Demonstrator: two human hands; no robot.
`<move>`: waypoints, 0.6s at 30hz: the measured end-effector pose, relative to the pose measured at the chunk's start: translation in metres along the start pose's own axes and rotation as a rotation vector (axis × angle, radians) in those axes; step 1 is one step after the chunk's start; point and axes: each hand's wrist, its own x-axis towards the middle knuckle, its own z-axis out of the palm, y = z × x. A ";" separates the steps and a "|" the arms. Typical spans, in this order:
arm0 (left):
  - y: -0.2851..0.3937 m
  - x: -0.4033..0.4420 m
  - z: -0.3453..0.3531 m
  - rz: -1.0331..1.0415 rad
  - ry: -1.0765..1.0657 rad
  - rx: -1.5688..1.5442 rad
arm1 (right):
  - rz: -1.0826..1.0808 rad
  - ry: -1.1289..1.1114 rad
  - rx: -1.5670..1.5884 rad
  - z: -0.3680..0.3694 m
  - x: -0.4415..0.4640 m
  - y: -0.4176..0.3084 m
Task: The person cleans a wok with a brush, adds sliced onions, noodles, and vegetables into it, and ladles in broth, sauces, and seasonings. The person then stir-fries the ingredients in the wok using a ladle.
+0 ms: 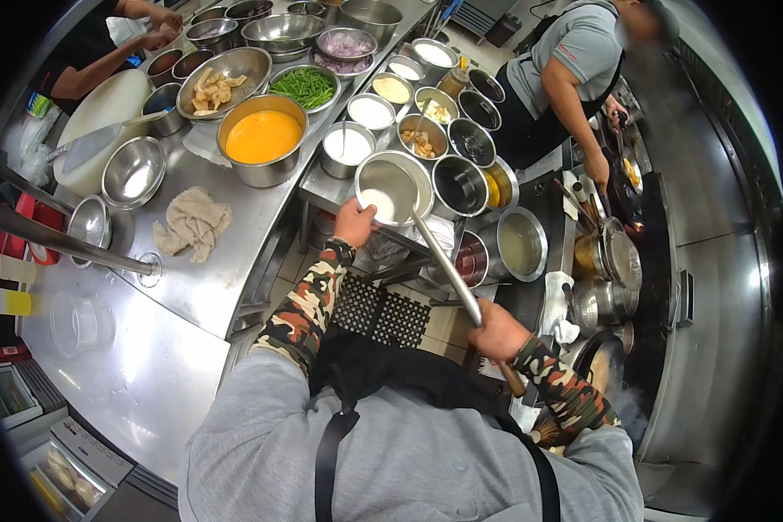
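Note:
My left hand [355, 224] grips the near rim of a round steel container [386, 180] with something white at the bottom. Closed around a long metal handle is my right hand [499, 332], lower and to the right. The handle belongs to a ladle [448, 265] with a wooden end, and it slants up to the container's near-right rim. Where the ladle's head ends and the container begins is hard to tell. Beside the container stand a pot of white contents with a spoon [348, 143] and a pot of dark contents [459, 185].
Left, a steel counter [148, 322] bears a pot of orange liquid [262, 137], a bowl of chopped greens [303, 85] and a crumpled cloth [193, 224]. Right, a co-worker [565, 78] handles a flaming wok [625, 178]. Another person's hands [158, 26] show top left. A perforated mat [381, 311] covers the floor.

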 end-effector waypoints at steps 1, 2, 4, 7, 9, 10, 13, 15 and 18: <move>0.001 -0.001 -0.001 -0.004 0.008 -0.004 | 0.001 0.000 0.049 -0.008 -0.004 0.002; 0.000 0.001 -0.001 0.000 0.004 -0.003 | 0.027 0.003 0.012 -0.018 0.002 0.015; -0.007 0.007 -0.004 -0.007 0.029 0.021 | -0.245 0.176 -0.142 -0.027 0.003 0.031; -0.005 0.005 -0.002 -0.002 0.072 -0.025 | -0.317 0.391 -0.301 -0.013 0.007 0.035; 0.005 0.002 0.000 0.027 0.105 -0.019 | -0.250 0.468 -0.314 -0.001 0.018 0.030; 0.000 0.008 -0.002 0.029 0.104 -0.018 | -0.217 0.459 -0.322 0.007 0.028 0.031; -0.009 0.012 -0.008 0.004 0.092 -0.011 | -0.160 0.305 -0.202 0.026 0.035 0.031; -0.011 0.016 -0.011 0.006 0.081 0.075 | -0.111 0.241 -0.155 0.029 0.030 0.028; -0.023 0.024 -0.015 0.050 0.043 0.054 | -0.100 0.198 -0.149 0.026 0.027 0.032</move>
